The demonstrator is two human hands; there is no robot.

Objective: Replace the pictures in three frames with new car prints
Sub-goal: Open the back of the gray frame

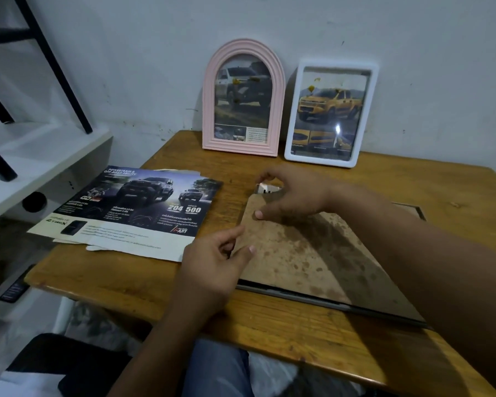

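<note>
Wooden table (269,313) against a pale wall (413,38); third frame (341,303) lies face down near the front edge, stained brown backing board (312,253) on top w/ its far corner lifted. Right hand (292,196) pinches that far corner, thumb on the board, fingers curled over a small white-and-silver bit I can't identify. Left hand (215,259) grips the board's left edge betw thumb & fingers. Car brochure (132,207) w/ dark trucks lies flat to the left, torn sheets under it. At the back, leaning on the wall: pink arched frame (242,98) w/ a truck print, just beside it a white frame (331,114) w/ a yellow pickup print. White shelf (40,156) & black bars (58,70) far left
</note>
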